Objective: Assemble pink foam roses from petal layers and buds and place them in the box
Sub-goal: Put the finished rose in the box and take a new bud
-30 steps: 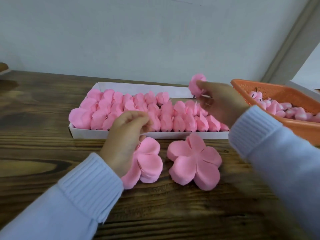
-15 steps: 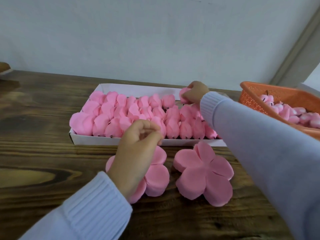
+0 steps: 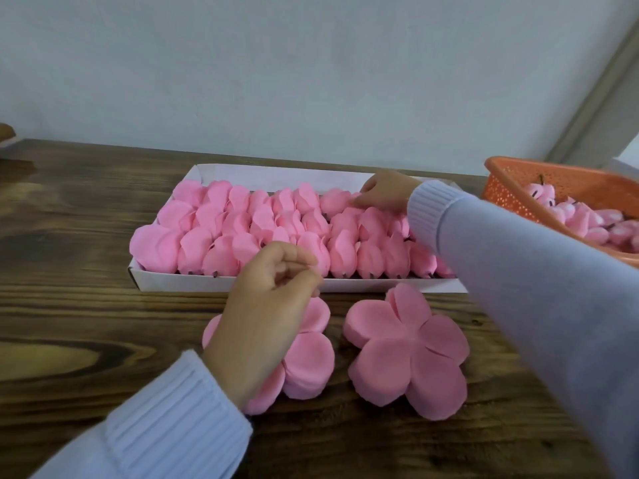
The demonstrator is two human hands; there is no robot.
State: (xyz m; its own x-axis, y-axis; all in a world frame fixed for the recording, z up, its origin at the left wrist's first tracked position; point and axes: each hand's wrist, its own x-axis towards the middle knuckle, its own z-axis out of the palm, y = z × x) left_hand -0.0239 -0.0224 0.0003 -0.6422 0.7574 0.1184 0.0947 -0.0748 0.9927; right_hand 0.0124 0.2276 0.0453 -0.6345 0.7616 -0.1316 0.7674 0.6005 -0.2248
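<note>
Desk (image 3: 69, 323): dark wood, carrying everything.
Box (image 3: 242, 286): sitting at the far side, holding rows of roses (image 3: 242, 236).
Basket (image 3: 511, 188): standing at the right, holding buds (image 3: 587, 223).
Petal layers: left stack (image 3: 307, 361) and right stack (image 3: 404, 347) lying just before the box.
Right grip (image 3: 387, 193): pinching a back-row rose (image 3: 333, 202) inside the box.
Left grip (image 3: 266, 305): hovering over the left stack, fingers curled together; holding a layer or not, cannot tell.
</note>
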